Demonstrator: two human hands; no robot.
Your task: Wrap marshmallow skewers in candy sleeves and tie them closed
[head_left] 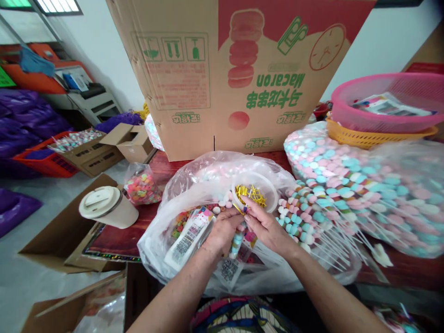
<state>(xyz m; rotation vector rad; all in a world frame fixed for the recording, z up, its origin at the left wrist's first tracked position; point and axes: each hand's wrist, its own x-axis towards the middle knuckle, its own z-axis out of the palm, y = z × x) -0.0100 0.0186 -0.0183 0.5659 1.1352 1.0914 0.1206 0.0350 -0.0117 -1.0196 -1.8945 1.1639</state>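
Note:
My left hand (225, 227) is closed around the gathered neck of a clear packet holding a pastel candy skewer (236, 245), its lower part hanging below my fingers. My right hand (265, 227) meets it from the right, pinching a gold twist tie (239, 209) at the packet's neck. Just behind the hands stands a white round tub (274, 199) of gold twist ties (255, 194). Left of my hands lie stacked printed packets (190, 238) with codes on them. Beneath is a large clear plastic bag (152, 249) with small colored ring candies (180, 221).
Many marshmallow-like skewers (322, 208) on white sticks lie at the right, before a full clear bag (312, 148) and stacked pink (381, 120) and yellow baskets (374, 136). A tall carton (194, 92) stands behind. A lidded cup (111, 208) and candy bag (142, 185) are left.

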